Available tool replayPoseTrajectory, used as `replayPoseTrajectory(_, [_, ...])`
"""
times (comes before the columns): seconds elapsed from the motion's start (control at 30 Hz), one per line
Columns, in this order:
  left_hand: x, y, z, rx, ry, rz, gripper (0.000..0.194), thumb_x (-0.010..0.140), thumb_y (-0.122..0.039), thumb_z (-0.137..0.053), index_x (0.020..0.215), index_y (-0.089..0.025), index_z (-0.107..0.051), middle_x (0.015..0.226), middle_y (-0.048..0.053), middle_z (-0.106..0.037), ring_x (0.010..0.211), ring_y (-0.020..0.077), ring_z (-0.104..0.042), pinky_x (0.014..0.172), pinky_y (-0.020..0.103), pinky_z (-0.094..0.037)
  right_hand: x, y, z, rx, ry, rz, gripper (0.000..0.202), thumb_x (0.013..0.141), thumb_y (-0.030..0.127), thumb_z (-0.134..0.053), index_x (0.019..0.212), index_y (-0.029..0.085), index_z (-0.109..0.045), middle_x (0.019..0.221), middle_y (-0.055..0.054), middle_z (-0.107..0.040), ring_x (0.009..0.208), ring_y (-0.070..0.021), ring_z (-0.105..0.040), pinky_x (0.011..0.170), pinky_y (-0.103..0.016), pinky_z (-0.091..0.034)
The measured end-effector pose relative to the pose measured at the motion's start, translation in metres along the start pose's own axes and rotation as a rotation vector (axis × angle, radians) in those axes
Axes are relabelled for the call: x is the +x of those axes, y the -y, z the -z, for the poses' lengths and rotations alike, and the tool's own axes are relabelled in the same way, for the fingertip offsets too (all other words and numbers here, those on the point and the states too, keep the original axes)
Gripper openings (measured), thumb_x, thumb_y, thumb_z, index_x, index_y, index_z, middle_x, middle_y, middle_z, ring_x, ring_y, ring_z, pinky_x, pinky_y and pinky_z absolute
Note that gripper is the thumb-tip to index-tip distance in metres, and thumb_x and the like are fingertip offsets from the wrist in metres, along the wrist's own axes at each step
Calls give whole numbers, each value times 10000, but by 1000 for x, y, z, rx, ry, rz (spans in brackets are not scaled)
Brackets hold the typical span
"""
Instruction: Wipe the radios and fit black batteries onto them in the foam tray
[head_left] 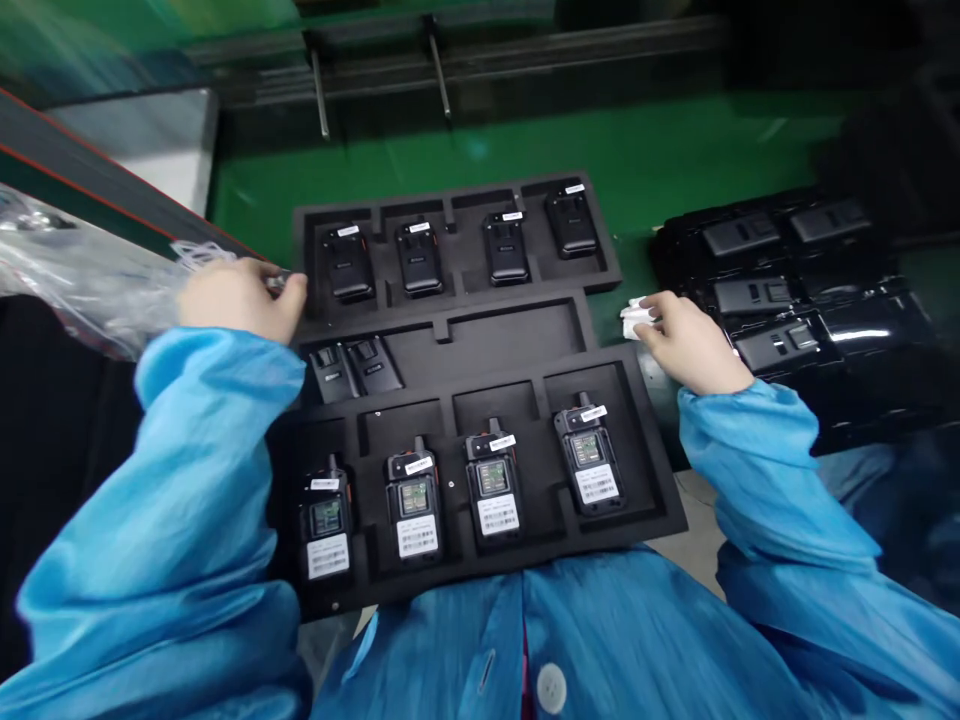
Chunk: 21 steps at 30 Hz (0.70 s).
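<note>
A black foam tray [465, 400] lies before me, with several handheld radios in its near row, their backs open and labelled, such as one radio [589, 455]. Two loose black battery packs [356, 368] rest in the middle section. Several radios with plain black backs, one of them a radio [350, 265], fill the far foam tray [450, 195]. My left hand [244, 297] is closed at that tray's left edge, pinching a small dark object I cannot make out. Right of the trays, my right hand [686, 335] pinches a crumpled white piece [637, 318].
Black plastic trays [885, 330] with several battery packs [780, 345] stand at the right. Clear plastic bags [97, 265] lie at the left beside a red-edged rail [120, 170]. Two metal rods [439, 75] stick out at the back above the green surface.
</note>
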<state>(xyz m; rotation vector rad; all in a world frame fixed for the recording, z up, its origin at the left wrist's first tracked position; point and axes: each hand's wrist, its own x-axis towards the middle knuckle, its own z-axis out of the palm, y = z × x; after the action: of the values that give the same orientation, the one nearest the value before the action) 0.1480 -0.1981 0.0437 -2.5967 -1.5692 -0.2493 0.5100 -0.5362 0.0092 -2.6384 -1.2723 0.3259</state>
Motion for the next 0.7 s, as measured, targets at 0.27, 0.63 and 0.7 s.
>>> replayPoseTrajectory(0.27, [-128,-118,93,-100,-1,-576,334,889,-438,-480,972,-176,-670,802,48,-627,809,195,-580,713,335,-454,-15,-7,-32,-123,-68,9,425,783,340,-560,1179,188,-530,1062,-143,-469,872,-259,-520,737,-351,-425])
replayPoseTrajectory(0.63, [-236,-163,76,-494,191,-854,126,817,-211,-629,919,-149,-668,757,28,-636,687,175,-576,650,334,-469,-30,-5,-43,266,-288,-76,127,727,167,-486,847,203,-506,813,-41,-528,716,-174,-500,688,-314,-396])
replayPoseTrajectory(0.7, [-236,-163,72,-508,264,-812,130,831,-223,-614,932,-158,-663,782,26,-644,705,168,-587,684,335,-475,-40,-3,-37,490,-301,-113,113,747,182,-481,854,216,-492,764,-16,-515,673,-157,-486,656,-303,-397])
